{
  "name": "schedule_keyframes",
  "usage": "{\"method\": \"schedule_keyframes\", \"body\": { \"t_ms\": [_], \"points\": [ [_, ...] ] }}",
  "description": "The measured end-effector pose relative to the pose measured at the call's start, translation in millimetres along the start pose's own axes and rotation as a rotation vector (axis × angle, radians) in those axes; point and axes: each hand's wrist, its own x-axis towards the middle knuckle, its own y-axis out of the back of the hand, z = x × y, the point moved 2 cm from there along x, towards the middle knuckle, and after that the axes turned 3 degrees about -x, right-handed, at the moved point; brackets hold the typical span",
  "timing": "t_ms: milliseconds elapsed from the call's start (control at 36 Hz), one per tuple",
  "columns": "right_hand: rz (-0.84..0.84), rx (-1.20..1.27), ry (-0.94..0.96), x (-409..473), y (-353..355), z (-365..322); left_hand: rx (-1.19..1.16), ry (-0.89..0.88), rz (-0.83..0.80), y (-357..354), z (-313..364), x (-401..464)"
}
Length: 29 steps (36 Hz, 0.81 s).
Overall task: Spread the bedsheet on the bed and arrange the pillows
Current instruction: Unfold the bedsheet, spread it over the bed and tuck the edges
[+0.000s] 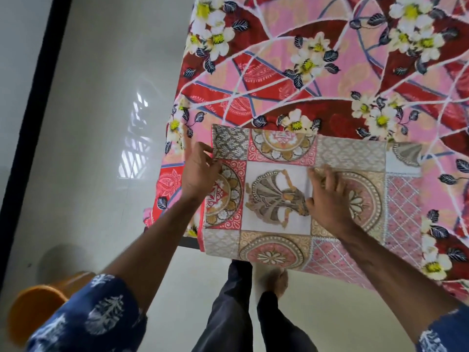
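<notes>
Folded patchwork-print cotton bedsheet [299,199], soft, light, floppy; left hand [200,171] fingers pinch edge fold, right hand [327,199] spread flat on it.

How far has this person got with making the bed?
Early on. A red floral sheet already covers the bed, but the patchwork bedsheet lies folded at the near edge. In hand: the left hand pinches its left edge while the right hand rests on top, fingers spread, apparently starting to unfold it. Left: spreading it; no pillows are in view.
</notes>
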Motion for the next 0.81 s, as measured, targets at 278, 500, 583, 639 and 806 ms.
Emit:
{"method": "schedule_keyframes", "body": {
  "t_ms": [278, 500, 583, 639, 806],
  "points": [
    [0.138, 0.361, 0.102, 1.2, 15.8, -42.2, 0.342, -0.397, 0.011, -17.8, 12.7, -34.4],
    [-0.302, 1.365, -0.014, 2.7, 60.5, -102.9, 0.25, -0.675, -0.211, -50.6, 16.6, -63.6],
    [-0.16, 1.41, -0.165, 9.5, 58.9, -98.5, 0.152, -0.736, -0.279, -53.6, 29.8, -74.0],
    [-0.032, 1.417, -0.26, 8.3, 54.6, -85.0, 0.095, -0.789, -0.372, -52.9, 38.7, -79.9],
    [-0.031, 1.545, -0.5, -28.5, 27.9, -19.2, 0.057, -0.714, -0.658, -59.5, 58.2, -95.3]
  ]
}}
